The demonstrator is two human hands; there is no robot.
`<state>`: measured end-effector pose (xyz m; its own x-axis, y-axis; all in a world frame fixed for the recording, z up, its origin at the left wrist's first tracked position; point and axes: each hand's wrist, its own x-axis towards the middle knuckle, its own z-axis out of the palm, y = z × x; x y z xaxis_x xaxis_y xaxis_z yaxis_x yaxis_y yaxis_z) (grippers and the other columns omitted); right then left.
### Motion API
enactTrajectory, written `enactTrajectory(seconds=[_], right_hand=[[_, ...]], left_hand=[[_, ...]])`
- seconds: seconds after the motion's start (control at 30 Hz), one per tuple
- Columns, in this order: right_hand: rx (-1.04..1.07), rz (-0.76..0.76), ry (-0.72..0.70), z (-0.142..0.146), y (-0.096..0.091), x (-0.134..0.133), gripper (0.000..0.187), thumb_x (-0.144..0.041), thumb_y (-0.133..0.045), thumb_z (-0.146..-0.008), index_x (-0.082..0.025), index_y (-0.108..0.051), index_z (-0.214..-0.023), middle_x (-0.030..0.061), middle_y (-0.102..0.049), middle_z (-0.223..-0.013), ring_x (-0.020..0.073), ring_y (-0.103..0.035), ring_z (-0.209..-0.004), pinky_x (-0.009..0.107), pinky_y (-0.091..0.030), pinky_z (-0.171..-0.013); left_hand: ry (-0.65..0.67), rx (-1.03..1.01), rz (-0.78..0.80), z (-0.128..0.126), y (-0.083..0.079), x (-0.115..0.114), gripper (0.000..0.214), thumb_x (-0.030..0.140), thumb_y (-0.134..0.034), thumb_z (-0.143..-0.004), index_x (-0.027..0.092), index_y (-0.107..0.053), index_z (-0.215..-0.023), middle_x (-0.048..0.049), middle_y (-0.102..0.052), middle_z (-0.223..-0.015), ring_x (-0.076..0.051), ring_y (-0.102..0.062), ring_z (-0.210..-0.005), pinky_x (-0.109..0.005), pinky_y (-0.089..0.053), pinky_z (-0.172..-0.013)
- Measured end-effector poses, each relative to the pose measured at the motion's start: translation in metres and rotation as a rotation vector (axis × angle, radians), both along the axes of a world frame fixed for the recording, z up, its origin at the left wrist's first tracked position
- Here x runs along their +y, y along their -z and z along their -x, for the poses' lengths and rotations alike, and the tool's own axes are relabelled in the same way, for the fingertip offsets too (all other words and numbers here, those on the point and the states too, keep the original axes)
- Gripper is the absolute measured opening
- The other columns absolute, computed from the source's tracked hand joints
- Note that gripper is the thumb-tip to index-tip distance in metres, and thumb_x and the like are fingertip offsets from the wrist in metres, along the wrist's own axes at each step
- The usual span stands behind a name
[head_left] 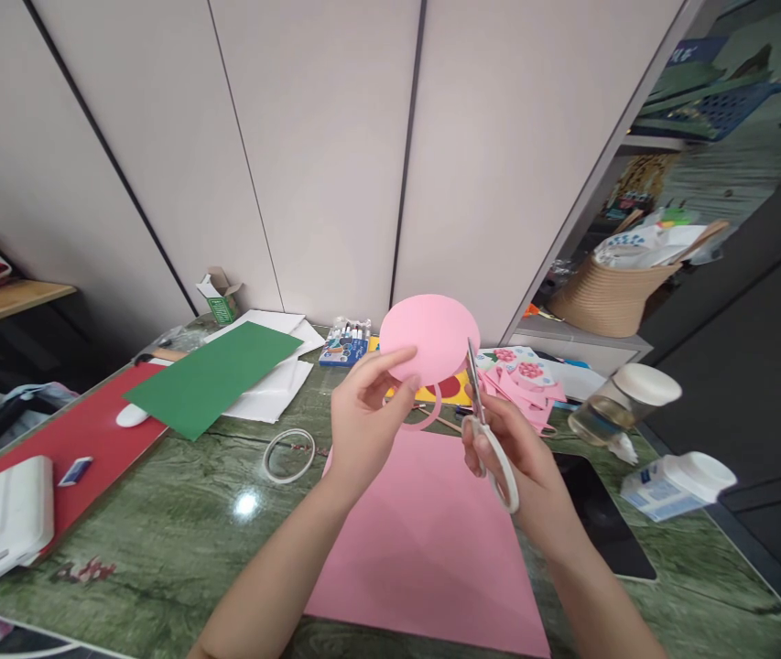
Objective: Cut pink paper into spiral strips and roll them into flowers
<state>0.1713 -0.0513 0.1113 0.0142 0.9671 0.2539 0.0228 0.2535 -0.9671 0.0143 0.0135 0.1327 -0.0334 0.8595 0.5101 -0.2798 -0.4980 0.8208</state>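
Observation:
Between the thumb and fingers of my left hand (369,412) is a round pink paper disc (431,331), raised above the table. My right hand (510,448) grips white-handled scissors (478,394), whose blades point up at the disc's right edge. Whether the blades are parted is hard to make out. A thin curled pink paper strip (437,412) hangs below the disc; where it joins is unclear. Under both hands a large pink sheet (424,540) lies flat on the table.
Pink paper scraps (520,394) lie behind my right hand. Rightward are a black tablet (600,513), a clear jar (623,403) and a white bottle (678,483). Leftward are a green sheet (215,380), a white ring (289,456), a red sheet (108,448) and a power bank (5,517).

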Motion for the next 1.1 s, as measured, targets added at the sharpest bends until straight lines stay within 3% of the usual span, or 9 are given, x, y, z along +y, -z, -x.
enactTrajectory(seconds=[0.37, 0.63, 1.1], right_hand=[[-0.020, -0.021, 0.043, 0.0001, -0.0024, -0.0014, 0.036, -0.037, -0.053, -0.089, -0.034, -0.047, -0.124, -0.0004, -0.047, -0.083, 0.0115, -0.044, -0.065, 0.026, -0.042, -0.059], [-0.021, -0.058, 0.037, 0.0010, -0.0012, 0.0004, 0.035, -0.036, -0.052, -0.090, -0.038, -0.046, -0.125, -0.0008, -0.046, -0.084, 0.0114, -0.045, -0.066, 0.026, -0.043, -0.059], [-0.007, -0.037, 0.021, -0.0019, 0.0030, 0.0001, 0.034, -0.035, -0.054, -0.089, -0.035, -0.049, -0.123, -0.0012, -0.044, -0.082, 0.0102, -0.043, -0.063, 0.025, -0.041, -0.055]], left_hand=[[-0.017, 0.103, 0.007, -0.0005, -0.0001, -0.0026, 0.024, 0.018, -0.067, -0.073, 0.021, -0.070, -0.097, -0.0066, -0.064, -0.096, -0.016, -0.058, -0.088, -0.026, -0.049, -0.073], [-0.011, 0.105, -0.015, 0.0001, -0.0022, -0.0032, 0.024, 0.015, -0.065, -0.075, 0.022, -0.070, -0.097, -0.0052, -0.064, -0.094, -0.015, -0.058, -0.087, -0.025, -0.049, -0.072], [-0.038, 0.048, -0.027, 0.0029, -0.0018, -0.0009, 0.021, 0.018, -0.064, -0.078, 0.023, -0.071, -0.097, -0.0048, -0.065, -0.095, -0.013, -0.059, -0.085, -0.023, -0.051, -0.072]])
